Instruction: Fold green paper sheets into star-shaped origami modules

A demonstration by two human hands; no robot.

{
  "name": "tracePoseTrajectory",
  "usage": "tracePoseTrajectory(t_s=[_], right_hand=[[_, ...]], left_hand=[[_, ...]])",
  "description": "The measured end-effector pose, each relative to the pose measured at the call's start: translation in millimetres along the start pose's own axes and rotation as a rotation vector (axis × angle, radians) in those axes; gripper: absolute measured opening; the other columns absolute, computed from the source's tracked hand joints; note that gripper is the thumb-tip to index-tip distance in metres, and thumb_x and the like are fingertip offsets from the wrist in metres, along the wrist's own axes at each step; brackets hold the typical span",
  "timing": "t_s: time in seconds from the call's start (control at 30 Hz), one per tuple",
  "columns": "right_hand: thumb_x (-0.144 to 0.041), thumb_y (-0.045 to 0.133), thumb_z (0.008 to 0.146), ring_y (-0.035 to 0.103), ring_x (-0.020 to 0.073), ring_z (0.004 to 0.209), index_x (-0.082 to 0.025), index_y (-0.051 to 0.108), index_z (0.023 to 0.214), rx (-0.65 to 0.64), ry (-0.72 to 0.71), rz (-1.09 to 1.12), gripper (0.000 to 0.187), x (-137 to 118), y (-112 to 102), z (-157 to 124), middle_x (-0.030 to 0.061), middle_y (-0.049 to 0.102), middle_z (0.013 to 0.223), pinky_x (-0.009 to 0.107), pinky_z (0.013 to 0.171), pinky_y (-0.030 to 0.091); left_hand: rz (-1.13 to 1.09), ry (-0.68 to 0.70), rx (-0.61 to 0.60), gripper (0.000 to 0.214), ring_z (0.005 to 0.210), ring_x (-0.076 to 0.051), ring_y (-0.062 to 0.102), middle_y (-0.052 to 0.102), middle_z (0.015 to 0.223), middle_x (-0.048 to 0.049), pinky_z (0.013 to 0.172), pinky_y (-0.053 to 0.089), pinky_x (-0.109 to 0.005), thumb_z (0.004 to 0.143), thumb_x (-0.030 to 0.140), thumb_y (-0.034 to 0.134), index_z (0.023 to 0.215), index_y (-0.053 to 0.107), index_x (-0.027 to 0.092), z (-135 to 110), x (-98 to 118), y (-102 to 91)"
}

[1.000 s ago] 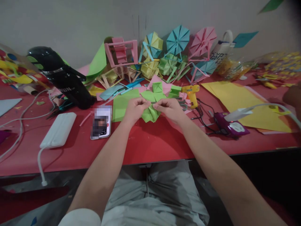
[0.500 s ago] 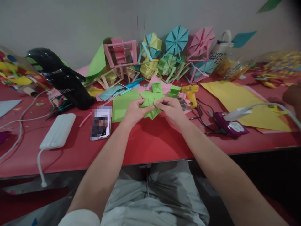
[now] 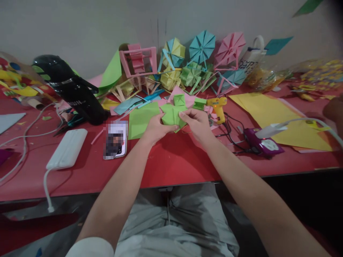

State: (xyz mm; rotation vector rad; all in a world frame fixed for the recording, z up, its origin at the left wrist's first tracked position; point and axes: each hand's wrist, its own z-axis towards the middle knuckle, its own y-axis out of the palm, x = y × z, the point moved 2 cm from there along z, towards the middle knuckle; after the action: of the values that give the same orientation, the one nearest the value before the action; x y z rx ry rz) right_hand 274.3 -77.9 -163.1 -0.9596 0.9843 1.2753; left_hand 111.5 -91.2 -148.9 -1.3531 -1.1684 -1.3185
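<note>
Between my two hands is a folded piece of green paper (image 3: pixel 171 116), creased and held just above the red table. My left hand (image 3: pixel 157 129) grips its left and lower edge, thumb toward the front. On the other side my right hand (image 3: pixel 197 120) pinches the right edge between thumb and fingers. Just beyond lie a small folded green paper box (image 3: pixel 179 100) and a second green folded piece (image 3: pixel 199 104). A flat green sheet (image 3: pixel 140 121) rests left of my hands. The yellow glue gun (image 3: pixel 218 109) lies to the right, its small orange light lit.
Colourful paper wheels (image 3: pixel 202 46) stand along the wall. At left are a black bottle (image 3: pixel 75 94), a white power bank (image 3: pixel 66 149) and a phone (image 3: pixel 116 139). A purple power socket (image 3: pixel 264 142) and yellow sheets (image 3: pixel 281 121) lie at right. Someone's hand (image 3: pixel 333 110) shows at the right edge.
The green folded paper has turned and its facing side looks flatter and broader. My left fingers have shifted lower along it; my right hand keeps its pinch.
</note>
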Motion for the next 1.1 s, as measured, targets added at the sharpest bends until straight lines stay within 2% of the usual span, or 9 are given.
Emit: tracePoseTrajectory(t_s=[0.1,0.23,0.4,0.6,0.77,0.93,1.1], right_hand=[[-0.057,0.084,0.069,0.047,0.011,0.06,-0.019,0.067,0.069,0.018,0.0,0.057,0.042,2.0,0.3,1.7,-0.0012,0.057,0.064,0.029,0.058,0.04],[-0.063,0.085,0.063,0.044,0.0095,0.058,-0.019,0.067,0.068,0.05,-0.013,0.107,0.048,4.7,0.7,3.9,-0.0021,0.057,0.063,0.027,0.055,0.035],[-0.062,0.083,0.068,0.043,0.0092,0.057,-0.02,0.066,0.067,0.067,-0.056,0.107,0.046,5.8,-0.3,4.8,-0.0032,0.055,0.062,0.027,0.056,0.037],[-0.059,0.082,0.072,0.044,0.0092,0.058,-0.02,0.065,0.069,0.051,-0.067,0.083,0.043,4.8,-0.2,4.0,-0.0029,0.055,0.063,0.027,0.057,0.038],[-0.062,0.082,0.069,0.044,0.0098,0.058,-0.02,0.065,0.07,0.015,-0.034,0.082,0.046,4.0,0.4,3.2,-0.0026,0.054,0.063,0.028,0.056,0.038],[-0.066,0.082,0.068,0.045,0.0113,0.059,-0.02,0.064,0.068,-0.065,0.011,0.031,0.049,1.2,1.8,0.3,-0.0008,0.056,0.063,0.029,0.056,0.037],[-0.066,0.081,0.068,0.042,0.0108,0.058,-0.019,0.062,0.067,-0.127,0.018,-0.026,0.05,-0.3,3.9,-1.4,-0.0014,0.053,0.062,0.028,0.054,0.033]], left_hand=[[-0.071,-0.017,-0.003,0.047,0.071,-0.017,0.067,0.074,0.083,-0.0054,0.069,0.057,-0.033,0.056,0.014,0.089,0.098,0.069,0.015,0.4,-2.7,1.4],[-0.124,-0.038,-0.036,0.044,0.071,-0.017,0.068,0.073,0.081,-0.0045,0.072,0.059,-0.034,0.058,0.014,0.088,0.095,0.066,0.013,-0.7,-3.9,3.6],[-0.125,-0.07,-0.04,0.041,0.075,-0.018,0.07,0.074,0.083,-0.0057,0.078,0.059,-0.037,0.059,0.011,0.088,0.094,0.066,0.013,-0.2,-3.4,3.9],[-0.074,-0.078,-0.034,0.031,0.068,-0.017,0.067,0.072,0.077,-0.0048,0.075,0.058,-0.037,0.06,0.005,0.084,0.085,0.067,0.013,-0.3,0.6,4.3],[-0.055,-0.12,-0.087,0.029,0.07,-0.016,0.067,0.073,0.079,-0.0062,0.075,0.057,-0.034,0.063,0.011,0.085,0.087,0.068,0.012,-1.2,-2.0,1.4],[0.015,-0.044,-0.004,0.038,0.074,-0.015,0.064,0.073,0.087,-0.0046,0.071,0.053,-0.031,0.063,0.027,0.089,0.095,0.072,0.016,4.0,-5.5,-5.7],[0.04,0.048,0.026,0.023,0.077,-0.015,0.063,0.072,0.085,-0.0017,0.075,0.052,-0.031,0.066,0.025,0.083,0.084,0.072,0.016,8.7,-5.6,-7.7]])
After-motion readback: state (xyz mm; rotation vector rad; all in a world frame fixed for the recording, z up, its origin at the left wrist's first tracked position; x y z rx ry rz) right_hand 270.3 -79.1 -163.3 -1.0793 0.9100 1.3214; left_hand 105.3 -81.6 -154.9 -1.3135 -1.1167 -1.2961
